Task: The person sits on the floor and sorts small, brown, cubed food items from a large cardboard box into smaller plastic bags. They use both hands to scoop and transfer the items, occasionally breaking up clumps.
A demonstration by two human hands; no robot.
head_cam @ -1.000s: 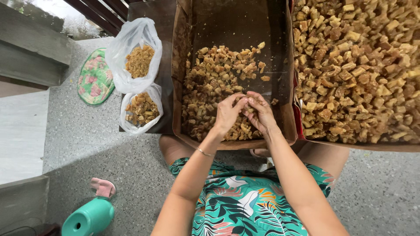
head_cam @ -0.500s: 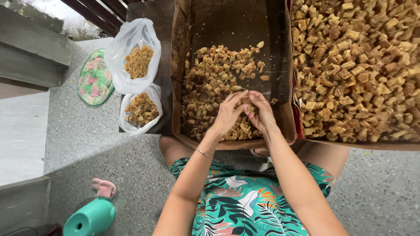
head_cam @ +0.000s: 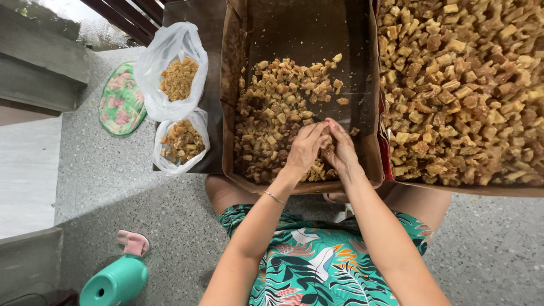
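Head view, left hand (head_cam: pixel 306 148) and right hand (head_cam: pixel 341 148) pressed together, forearms reaching forward, fingers curled closed around a brown chunk (head_cam: pixel 327 151), its long axis hidden, low in the cardboard box (head_cam: pixel 232 102), atop the pile of chunks (head_cam: pixel 277 113).

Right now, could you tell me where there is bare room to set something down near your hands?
The far half of the middle box is bare, beyond the brown chunks. Grey floor lies open between the plastic bags and the teal container. It is crowded around both hands and in the full right box.
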